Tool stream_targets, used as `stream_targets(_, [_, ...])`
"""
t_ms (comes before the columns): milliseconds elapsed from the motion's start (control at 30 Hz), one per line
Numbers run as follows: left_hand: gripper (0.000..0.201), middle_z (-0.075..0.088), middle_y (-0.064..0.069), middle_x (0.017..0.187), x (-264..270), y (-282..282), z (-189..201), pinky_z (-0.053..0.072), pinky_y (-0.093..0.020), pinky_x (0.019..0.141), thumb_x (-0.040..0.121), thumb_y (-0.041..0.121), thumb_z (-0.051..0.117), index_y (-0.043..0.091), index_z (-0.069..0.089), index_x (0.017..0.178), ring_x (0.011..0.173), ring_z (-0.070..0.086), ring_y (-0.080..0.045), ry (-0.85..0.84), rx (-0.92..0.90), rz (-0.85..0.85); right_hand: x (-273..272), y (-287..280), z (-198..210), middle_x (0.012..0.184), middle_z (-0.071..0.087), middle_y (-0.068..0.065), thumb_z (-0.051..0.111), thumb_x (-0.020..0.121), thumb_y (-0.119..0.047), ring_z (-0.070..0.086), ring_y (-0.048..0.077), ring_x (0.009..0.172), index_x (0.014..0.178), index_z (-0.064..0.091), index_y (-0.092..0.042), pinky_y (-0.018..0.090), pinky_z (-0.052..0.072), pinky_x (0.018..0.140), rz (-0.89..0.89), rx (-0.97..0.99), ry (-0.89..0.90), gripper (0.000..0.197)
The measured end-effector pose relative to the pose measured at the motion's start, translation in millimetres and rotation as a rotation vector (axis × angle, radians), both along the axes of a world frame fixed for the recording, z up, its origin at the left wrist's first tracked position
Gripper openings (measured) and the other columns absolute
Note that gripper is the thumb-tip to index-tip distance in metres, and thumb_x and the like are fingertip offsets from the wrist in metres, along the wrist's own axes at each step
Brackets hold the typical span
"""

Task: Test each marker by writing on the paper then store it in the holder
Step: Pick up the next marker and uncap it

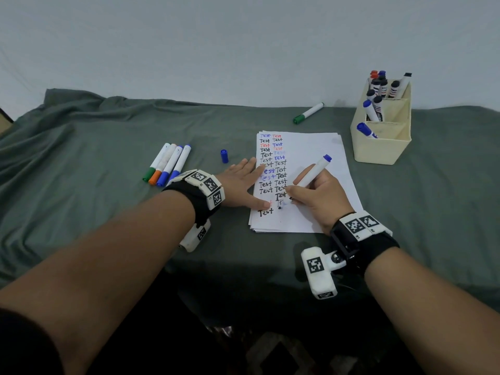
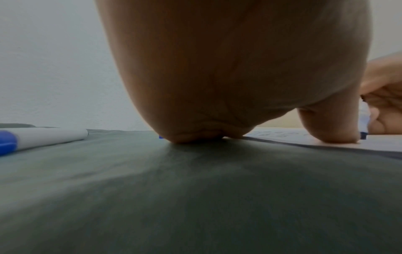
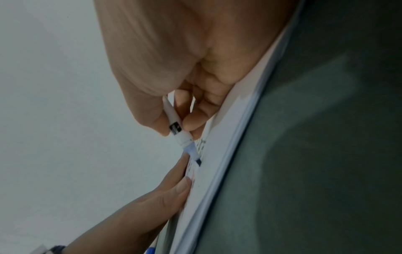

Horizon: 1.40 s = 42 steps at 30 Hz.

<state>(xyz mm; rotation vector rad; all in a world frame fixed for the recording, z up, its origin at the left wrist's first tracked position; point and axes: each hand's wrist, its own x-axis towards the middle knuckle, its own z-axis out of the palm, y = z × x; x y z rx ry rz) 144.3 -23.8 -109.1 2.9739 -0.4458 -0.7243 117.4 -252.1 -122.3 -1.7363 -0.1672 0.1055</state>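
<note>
Marker (image 1: 313, 173) tip near paper (image 1: 332, 169) edge

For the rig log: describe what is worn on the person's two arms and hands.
Both forearms are bare and sleeveless, both hands ungloved. The left hand and right hand each have a black wrist strap carrying white blocks printed with black-and-white square tags, plus a white camera housing hanging below the wrist.
</note>
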Motion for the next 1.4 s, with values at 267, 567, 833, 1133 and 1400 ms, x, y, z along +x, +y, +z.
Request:
stream_targets(267, [0.117, -0.026, -0.002, 0.161, 1.6, 1.7, -1.1, -0.007, -0.04, 0.121, 0.076, 0.085, 0.045, 0.024, -0.019, 0.154, 0.149, -0.021, -0.02, 0.004, 0.0, 0.003, -1.1, -1.2, 0.6, 0.082, 0.075, 0.004, 0.082, 0.08, -0.023, 0.073, 0.026, 0.082, 0.087, 0.067, -0.017, 0.051, 0.06, 0.084, 0.014, -0.023, -0.007, 0.018])
stream_targets(567, [0.116, -0.026, -0.003, 0.161, 1.3, 1.6, -0.8, -0.007, -0.039, 0.121, 0.077, 0.084, 0.045, 0.024, -0.018, 0.154, 0.149, -0.021, -0.02, 0.002, 0.001, 0.003, -1.1, -1.0, 1.3, 0.077, 0.074, -0.001, 0.082, 0.081, -0.015, 0.073, 0.02, 0.076, 0.084, 0.066, -0.018, 0.035, 0.059, 0.074, 0.055, -0.003, -0.002, 0.016])
stream_targets(833, [0.117, -0.026, -0.003, 0.161, 1.6, 0.8, -1.8, -0.007, -0.039, 0.12, 0.077, 0.085, 0.044, 0.024, -0.019, 0.154, 0.149, -0.021, -0.02, 0.001, 0.008, 0.002, -2.1, -2.1, 4.5, 0.082, 0.073, 0.009, 0.083, 0.082, -0.014, 0.072, 0.034, 0.086, 0.086, 0.067, -0.014, 0.047, 0.061, 0.084, 0.073, 0.018, 0.004, 0.016])
stream_targets(1133, [0.116, -0.025, -0.003, 0.161, 0.9, 0.7, -1.6, -0.008, -0.039, 0.12, 0.078, 0.083, 0.046, 0.024, -0.019, 0.154, 0.149, -0.021, -0.021, -0.005, 0.006, 0.005, -4.5, -1.8, 6.0, 0.082, 0.071, 0.014, 0.082, 0.081, -0.015, 0.069, 0.039, 0.086, 0.08, 0.066, -0.019, 0.056, 0.058, 0.086, 0.073, -0.018, -0.024, 0.016])
stream_targets(1400, [0.116, -0.026, -0.002, 0.161, 0.8, 0.7, -0.8, -0.008, -0.04, 0.12, 0.078, 0.083, 0.046, 0.024, -0.019, 0.154, 0.148, -0.021, -0.02, 0.006, -0.001, 0.007, -3.9, -4.3, 2.8, 0.071, 0.07, -0.002, 0.08, 0.073, -0.026, 0.069, 0.02, 0.072, 0.078, 0.063, -0.023, 0.043, 0.058, 0.076, -0.002, 0.011, -0.03, 0.018])
